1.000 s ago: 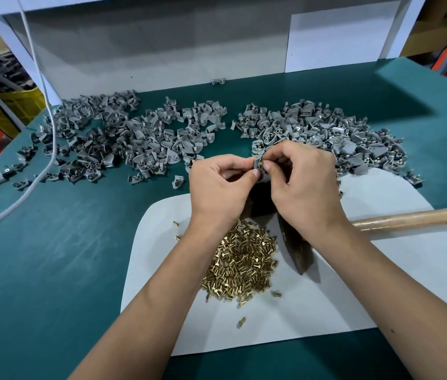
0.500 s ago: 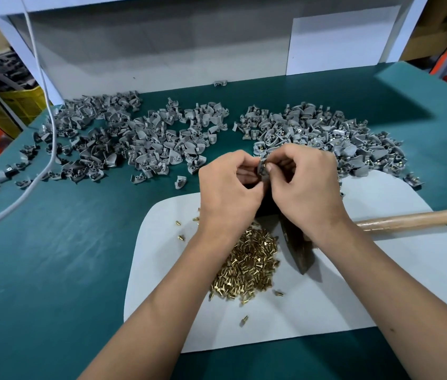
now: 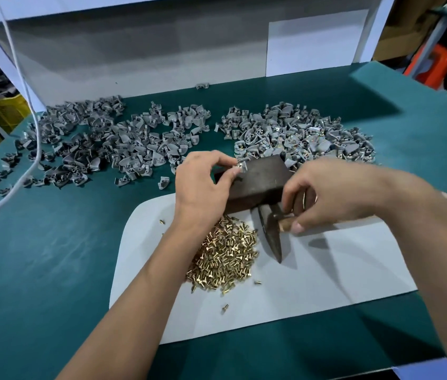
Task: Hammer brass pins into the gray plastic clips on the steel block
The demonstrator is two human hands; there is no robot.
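Observation:
A dark steel block [image 3: 260,178] lies at the far edge of a white sheet [image 3: 326,270]. My left hand [image 3: 203,187] pinches a gray plastic clip [image 3: 241,168] and holds it on the block's far left corner. My right hand [image 3: 326,194] curls round the wooden handle of a hammer [image 3: 271,231], just behind its dark head, which lies on the sheet beside the block. A heap of brass pins [image 3: 225,259] sits on the sheet under my left wrist.
Gray clips lie in two big piles on the green table [image 3: 52,256]: one at the back left [image 3: 112,144], one at the back right [image 3: 299,133] with brass showing. A white cable [image 3: 29,105] hangs at the left. A white panel [image 3: 134,56] closes the back.
My hands were together over the block, both on the clip. Now the right hand has dropped away to the hammer handle, and the left hand alone holds the clip on the uncovered block.

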